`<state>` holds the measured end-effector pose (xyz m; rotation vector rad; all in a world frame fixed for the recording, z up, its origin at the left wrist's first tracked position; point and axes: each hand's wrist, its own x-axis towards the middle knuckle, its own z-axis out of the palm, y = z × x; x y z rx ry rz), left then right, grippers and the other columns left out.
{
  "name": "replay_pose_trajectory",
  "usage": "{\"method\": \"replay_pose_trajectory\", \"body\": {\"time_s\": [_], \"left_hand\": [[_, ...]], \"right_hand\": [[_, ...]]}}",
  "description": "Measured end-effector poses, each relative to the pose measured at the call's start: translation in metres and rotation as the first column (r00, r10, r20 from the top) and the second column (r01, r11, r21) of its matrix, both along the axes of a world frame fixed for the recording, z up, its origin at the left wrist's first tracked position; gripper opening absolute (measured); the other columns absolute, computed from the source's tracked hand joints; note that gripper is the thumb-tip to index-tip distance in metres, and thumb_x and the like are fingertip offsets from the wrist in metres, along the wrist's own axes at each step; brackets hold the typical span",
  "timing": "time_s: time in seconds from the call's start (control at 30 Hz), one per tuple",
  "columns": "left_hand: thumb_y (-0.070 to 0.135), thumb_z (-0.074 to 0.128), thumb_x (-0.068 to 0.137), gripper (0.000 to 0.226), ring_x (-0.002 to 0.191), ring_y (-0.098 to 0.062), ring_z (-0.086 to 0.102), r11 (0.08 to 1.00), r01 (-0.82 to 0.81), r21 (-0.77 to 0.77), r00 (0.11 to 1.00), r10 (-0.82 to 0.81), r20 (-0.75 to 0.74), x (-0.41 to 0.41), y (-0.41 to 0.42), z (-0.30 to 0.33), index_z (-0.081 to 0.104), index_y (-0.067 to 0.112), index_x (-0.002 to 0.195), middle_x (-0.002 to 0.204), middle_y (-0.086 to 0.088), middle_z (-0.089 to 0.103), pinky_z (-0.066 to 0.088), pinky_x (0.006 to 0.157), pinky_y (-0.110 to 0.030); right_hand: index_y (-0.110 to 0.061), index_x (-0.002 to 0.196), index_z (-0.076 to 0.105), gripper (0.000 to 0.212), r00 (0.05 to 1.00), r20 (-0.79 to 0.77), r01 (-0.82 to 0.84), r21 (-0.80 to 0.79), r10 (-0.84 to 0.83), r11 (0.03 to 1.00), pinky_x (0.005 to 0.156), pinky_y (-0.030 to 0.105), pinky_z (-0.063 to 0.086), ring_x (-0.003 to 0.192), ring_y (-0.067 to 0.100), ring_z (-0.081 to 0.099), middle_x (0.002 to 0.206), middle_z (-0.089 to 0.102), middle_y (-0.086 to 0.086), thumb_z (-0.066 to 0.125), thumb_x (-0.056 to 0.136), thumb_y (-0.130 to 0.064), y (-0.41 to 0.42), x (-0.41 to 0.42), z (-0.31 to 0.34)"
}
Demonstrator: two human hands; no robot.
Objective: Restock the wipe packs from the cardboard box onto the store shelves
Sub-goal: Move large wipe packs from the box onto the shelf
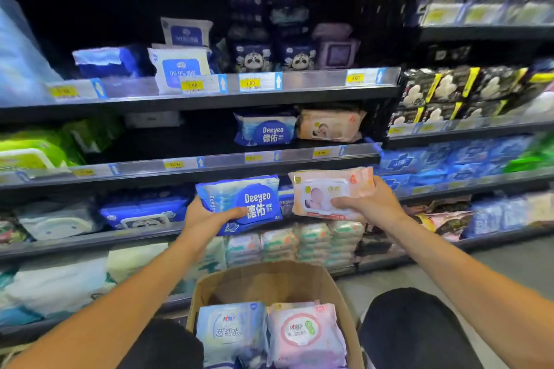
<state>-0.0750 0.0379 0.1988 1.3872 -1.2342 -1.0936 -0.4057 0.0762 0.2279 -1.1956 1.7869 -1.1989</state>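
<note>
1. On the far left of the shelving, green wipe packs (33,150) sit on the middle shelf, and pale soft packs (57,220) lie on the shelf below them
2. Left of centre on the top shelf, a white pack with a blue label (180,69) leans against the price rail (314,79), overlapping a yellow price tag (192,85)
3. Below, the person's left hand (207,216) grips a blue Deeyeo wipe pack (242,204), thumb across its front and fingers curled behind its left edge; the pack is held tilted in front of the lower shelves, above the cardboard box (275,281)
4. At centre on the middle shelf, a matching blue Deeyeo pack (265,129) stands just beside a pink baby wipe pack on the shelf (329,126)
5. Between the person's knees, the open cardboard box holds a pale blue pack (229,331) and a pink pack (305,334) side by side
6. Right of centre, the right hand (368,204) clamps a pink baby wipe pack (329,192), thumb on the front and fingers round its right end; it is level with the blue pack and apart from it
7. On the right-hand shelving, black packs with yellow stripes (455,87) fill an upper shelf, with blue packs (449,159) below
</note>
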Motion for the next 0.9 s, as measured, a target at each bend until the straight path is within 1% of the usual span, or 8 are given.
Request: {"method": "replay_pose_trajectory", "body": {"time_s": [0.07, 0.17, 0.23, 0.3, 0.4, 0.6, 0.73, 0.9], "left_hand": [[0.012, 0.094, 0.060, 0.053, 0.078, -0.007, 0.074, 0.999, -0.009, -0.047, 0.999, 0.008, -0.034, -0.007, -0.005, 0.018, 0.063, 0.016, 0.103, 0.093, 0.005, 0.076, 0.059, 0.078, -0.031], [0.011, 0.093, 0.062, 0.055, 0.087, -0.015, 0.075, 0.997, -0.014, -0.079, 0.992, 0.003, -0.128, -0.018, -0.023, 0.043, 0.065, 0.012, 0.109, 0.099, 0.000, 0.077, 0.061, 0.078, -0.032], [0.014, 0.093, 0.064, 0.053, 0.090, -0.015, 0.075, 0.997, -0.004, -0.078, 0.983, -0.010, -0.181, -0.026, -0.036, 0.061, 0.067, 0.013, 0.110, 0.100, 0.000, 0.077, 0.059, 0.079, -0.031], [0.016, 0.090, 0.068, 0.038, 0.083, -0.015, 0.073, 0.999, 0.001, -0.052, 0.972, -0.013, -0.236, -0.038, -0.049, 0.076, 0.069, 0.018, 0.100, 0.094, 0.002, 0.077, 0.056, 0.073, -0.029], [0.019, 0.087, 0.072, 0.030, 0.068, -0.013, 0.067, 0.999, -0.035, 0.027, 0.949, 0.042, -0.314, -0.056, -0.071, 0.089, 0.063, 0.020, 0.091, 0.085, 0.003, 0.072, 0.051, 0.059, -0.027], [0.027, 0.093, 0.063, 0.064, 0.078, -0.023, 0.075, 0.981, -0.001, 0.193, 0.914, 0.079, -0.397, -0.073, -0.115, 0.096, 0.063, 0.010, 0.117, 0.097, -0.008, 0.077, 0.062, 0.076, -0.043], [0.035, 0.089, 0.068, 0.064, 0.083, -0.025, 0.076, 0.966, 0.063, 0.249, 0.892, 0.058, -0.449, -0.079, -0.141, 0.096, 0.063, 0.013, 0.122, 0.097, -0.010, 0.078, 0.062, 0.064, -0.041], [0.037, 0.094, 0.059, 0.076, 0.077, -0.025, 0.073, 0.985, -0.016, 0.172, 0.949, 0.070, -0.308, -0.084, -0.159, 0.105, 0.059, 0.006, 0.119, 0.100, -0.015, 0.076, 0.062, 0.075, -0.046]], "right_hand": [[-0.016, 0.114, 0.056, 0.071, 1.000, 0.023, 0.010, -0.029, -0.009, 1.000, 0.071, 0.027, 0.050, 0.090, 0.011, 0.065, 0.103, 0.068, -0.002, 0.097, 0.057, -0.025, 0.002, -0.005, 0.010], [-0.021, 0.116, 0.060, 0.084, 1.000, 0.018, 0.019, -0.059, -0.018, 0.998, 0.086, 0.035, 0.056, 0.095, 0.014, 0.070, 0.108, 0.072, -0.004, 0.099, 0.043, -0.040, 0.002, -0.014, 0.021], [-0.019, 0.116, 0.060, 0.077, 0.999, 0.031, 0.018, -0.068, -0.016, 0.997, 0.079, 0.028, 0.055, 0.094, 0.011, 0.069, 0.108, 0.072, -0.003, 0.099, 0.050, -0.032, 0.002, -0.016, 0.031], [-0.017, 0.116, 0.059, 0.069, 0.999, 0.032, 0.025, -0.082, -0.023, 0.996, 0.068, 0.021, 0.049, 0.090, 0.006, 0.065, 0.106, 0.070, -0.003, 0.097, 0.058, -0.023, 0.001, -0.018, 0.039], [-0.018, 0.113, 0.061, 0.066, 0.999, 0.034, 0.020, -0.096, -0.017, 0.995, 0.074, 0.025, 0.052, 0.091, 0.008, 0.068, 0.104, 0.072, -0.004, 0.097, 0.058, -0.022, -0.004, -0.021, 0.043], [-0.021, 0.112, 0.064, 0.068, 0.998, 0.062, -0.001, -0.096, 0.007, 0.995, 0.083, 0.031, 0.056, 0.094, 0.012, 0.071, 0.103, 0.074, -0.004, 0.098, 0.054, -0.026, -0.022, -0.032, 0.042], [-0.019, 0.109, 0.063, 0.061, 0.996, 0.088, 0.007, -0.114, 0.003, 0.993, 0.073, 0.025, 0.053, 0.090, 0.012, 0.070, 0.100, 0.074, -0.003, 0.096, 0.058, -0.020, -0.028, -0.039, 0.045], [-0.021, 0.112, 0.064, 0.064, 0.998, 0.064, -0.010, -0.099, 0.016, 0.995, 0.074, 0.024, 0.053, 0.089, 0.009, 0.072, 0.100, 0.075, -0.006, 0.096, 0.057, -0.023, -0.030, -0.051, 0.041]]}}
